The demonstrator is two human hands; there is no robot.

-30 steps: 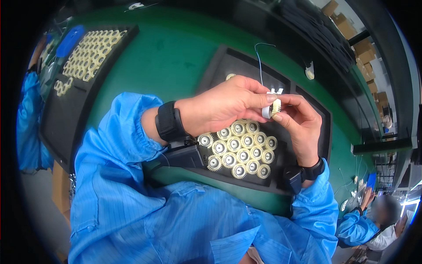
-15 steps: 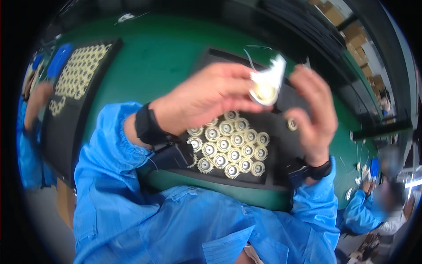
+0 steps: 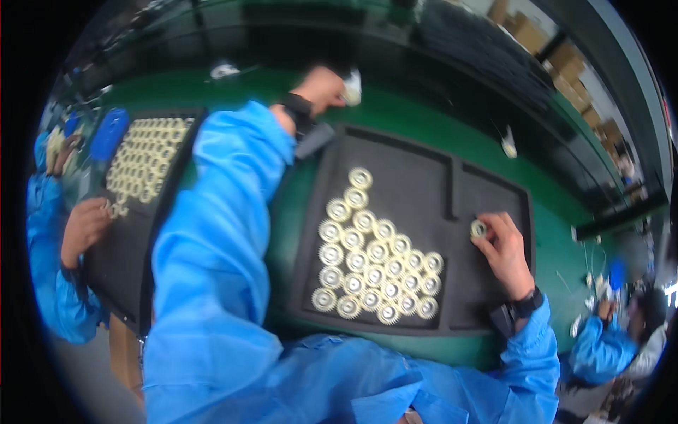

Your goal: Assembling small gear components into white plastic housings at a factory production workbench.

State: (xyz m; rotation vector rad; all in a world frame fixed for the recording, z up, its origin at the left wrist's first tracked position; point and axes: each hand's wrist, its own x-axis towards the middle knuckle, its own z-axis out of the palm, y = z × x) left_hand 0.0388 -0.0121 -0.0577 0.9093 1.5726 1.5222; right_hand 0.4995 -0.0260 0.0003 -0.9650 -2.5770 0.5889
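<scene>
- At the right hand (image 3: 503, 249), the fingers (image 3: 489, 227) pinch a small pale ring-shaped coil (image 3: 478, 228), held at the tips and touching or just above the floor of the narrow right compartment of the black foam tray (image 3: 417, 169); whether it rests on the foam cannot be told.
- Left of that coil, across the raised divider (image 3: 452, 191), lie the laid-out coils (image 3: 374, 265): flat, round faces up, packed in slanting rows that widen toward the person into a rough triangle in the wide compartment.
- Relation of note: the packed rows lie to the left of the right hand's fingers and slightly nearer the body, with the divider between; the right hand is plainly the nearer of the two to them.
- At the left hand (image 3: 321, 88), stretched well away over the far edge of the tray, the fingers are closed on a small white piece (image 3: 351, 86), blurred, its kind unclear; it sits above the green counter (image 3: 424, 120).
- Blue sleeve of the left arm (image 3: 219, 233) crosses the counter diagonally, between the tray and a second black tray (image 3: 134, 240) carrying its own rows of pale coils (image 3: 148, 159).
- Further left, another person's hand (image 3: 83, 227) rests at that second tray; at the lower right, another blue-clad worker (image 3: 607, 346) sits well apart.
</scene>
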